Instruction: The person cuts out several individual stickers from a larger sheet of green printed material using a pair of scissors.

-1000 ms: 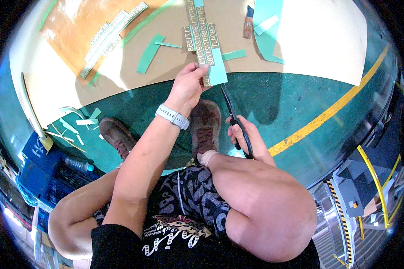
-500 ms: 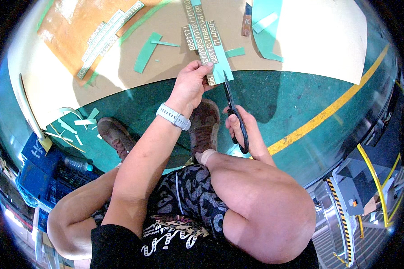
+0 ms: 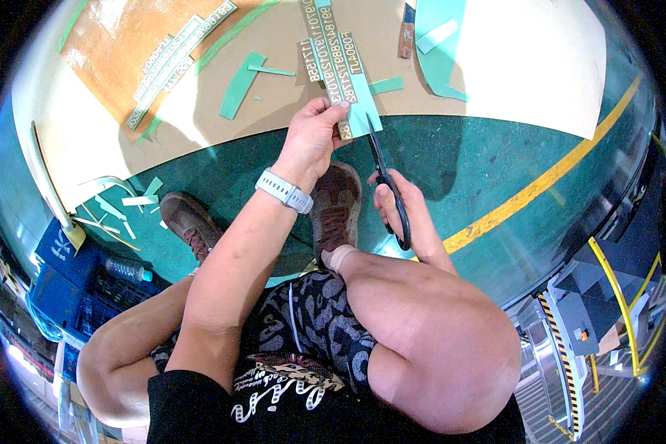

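At the upper centre of the head view, a long lettered sheet (image 3: 337, 70) is held over a brown board (image 3: 270, 37), its lower end projecting past the board's curved edge above the green floor (image 3: 510, 166). Rows of pale characters are carried along it, seen in reverse. Its long axis is set nearly upright, leaning slightly: one end is directed to the top edge of the frame, the other down and a little right, where a plain green part (image 3: 365, 103) is shown.

The lower end is pinched between thumb and fingers of the left hand (image 3: 314, 133). The scissors (image 3: 380, 166) are gripped in the right hand (image 3: 407, 207), handles down, blades pointed up and slightly left, with the tip overlapping the green part; how far the blades are spread cannot be told. The two hands are kept apart.

On the orange panel (image 3: 103, 37) at upper left, more lettered strips (image 3: 181, 65) are laid on a diagonal rising to the right. Beside the sheet, green tape pieces (image 3: 240, 89) are scattered on the board. White lettering is printed on the black shirt (image 3: 192, 403) at bottom centre, and a white marking is borne by the blue crate (image 3: 74, 270) at left.
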Demonstrator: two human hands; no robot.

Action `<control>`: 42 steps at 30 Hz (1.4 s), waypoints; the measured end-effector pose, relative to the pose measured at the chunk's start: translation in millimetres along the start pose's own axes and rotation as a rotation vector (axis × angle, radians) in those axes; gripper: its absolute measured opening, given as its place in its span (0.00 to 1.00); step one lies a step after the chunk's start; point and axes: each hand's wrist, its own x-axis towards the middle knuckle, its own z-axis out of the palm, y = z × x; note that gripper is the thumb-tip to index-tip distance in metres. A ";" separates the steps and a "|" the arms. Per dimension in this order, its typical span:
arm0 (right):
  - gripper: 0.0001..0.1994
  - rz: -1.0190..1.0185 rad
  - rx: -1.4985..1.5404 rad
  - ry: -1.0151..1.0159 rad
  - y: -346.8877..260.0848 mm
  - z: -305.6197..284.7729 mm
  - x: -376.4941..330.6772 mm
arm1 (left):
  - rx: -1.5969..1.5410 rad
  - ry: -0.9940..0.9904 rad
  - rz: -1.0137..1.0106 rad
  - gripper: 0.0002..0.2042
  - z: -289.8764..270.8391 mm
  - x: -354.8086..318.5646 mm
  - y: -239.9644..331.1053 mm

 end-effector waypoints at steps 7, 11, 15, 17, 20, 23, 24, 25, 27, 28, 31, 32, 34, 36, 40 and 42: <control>0.20 -0.030 -0.002 -0.013 0.9 1.1 -2.7 | 0.007 0.013 -0.004 0.06 -1.3 -0.1 -1.2; 0.19 -0.001 -0.008 -0.004 -3.3 1.0 -0.8 | 0.002 0.011 0.000 0.06 -0.3 0.2 -0.3; 0.17 -0.014 -0.007 0.014 0.1 2.1 1.3 | -0.002 0.009 0.006 0.06 1.5 0.5 0.4; 0.18 -0.020 -0.001 0.012 0.5 2.3 1.1 | -0.003 0.013 0.003 0.06 1.8 0.4 0.5; 0.19 -0.026 0.021 -0.003 -1.3 2.2 -1.7 | -0.001 0.021 0.002 0.06 2.3 -0.7 0.6; 0.20 -0.032 0.044 -0.012 2.2 4.6 -5.6 | 0.005 0.030 0.003 0.06 4.3 -2.2 1.0; 0.20 -0.034 0.048 -0.008 3.2 4.7 -5.6 | 0.011 0.035 -0.005 0.06 5.5 -2.1 0.9; 0.21 -0.037 0.052 -0.005 3.8 4.6 -5.4 | 0.016 0.040 -0.012 0.06 6.3 -1.9 1.0; 0.21 -0.043 0.056 0.010 4.6 4.0 -4.1 | 0.017 0.032 -0.011 0.05 4.8 0.4 0.2; 0.21 -0.046 0.056 0.020 5.5 3.7 -3.6 | 0.017 0.028 -0.011 0.05 3.9 1.3 -0.2; 0.21 -0.045 0.040 0.047 9.7 1.0 -1.7 | 0.006 0.019 -0.013 0.05 5.7 -0.7 1.1; 0.21 -0.036 0.030 0.040 8.4 0.0 -1.4 | 0.004 0.023 -0.013 0.05 5.7 -1.6 2.1; 0.21 -0.028 0.014 0.033 6.6 -0.5 -0.9 | -0.001 0.031 -0.013 0.05 6.0 -2.7 3.8; 0.21 -0.023 0.005 0.025 5.9 -0.3 -0.6 | -0.026 0.022 -0.001 0.05 4.4 -1.3 1.9; 0.22 -0.007 -0.008 0.009 2.4 -0.3 -2.0 | -0.063 0.017 0.015 0.05 3.6 0.0 -1.1; 0.22 -0.015 -0.003 0.009 0.6 -0.2 -3.2 | -0.038 0.026 0.003 0.06 5.3 -1.2 -0.3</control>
